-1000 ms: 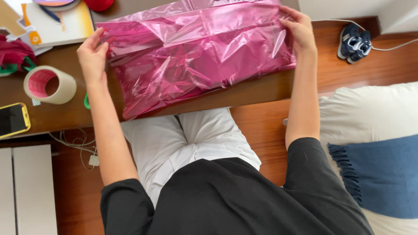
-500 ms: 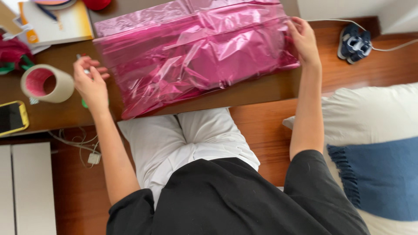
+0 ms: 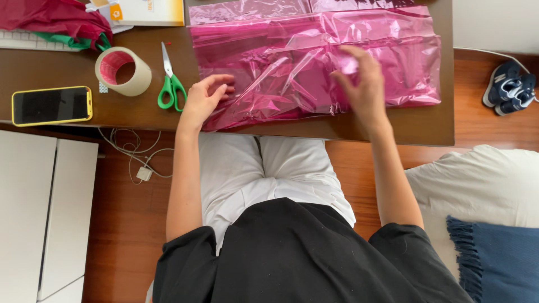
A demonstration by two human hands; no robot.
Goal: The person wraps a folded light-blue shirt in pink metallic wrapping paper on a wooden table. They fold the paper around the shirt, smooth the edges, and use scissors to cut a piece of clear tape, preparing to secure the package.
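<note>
A shiny pink cellophane-wrapped parcel [image 3: 292, 56] lies on the brown desk [image 3: 393, 126] in front of me. My left hand [image 3: 203, 98] rests on the parcel's near left corner, fingers spread flat. My right hand [image 3: 362, 84] hovers over or touches the parcel's middle right part, fingers apart and blurred by motion. Neither hand grips anything. Green-handled scissors [image 3: 170, 81] lie just left of my left hand.
A roll of beige tape [image 3: 122, 70] stands left of the scissors. A yellow-cased phone [image 3: 51, 105] lies near the desk's front left edge. Red and green cloth [image 3: 56, 19] and a booklet [image 3: 151, 11] sit at the back left. Small shoes [image 3: 511, 87] lie on the floor at right.
The view has shifted, showing more of the desk's left side. My left hand moved back onto the parcel's near left corner. My right hand left the right edge and moved inward over the parcel.
</note>
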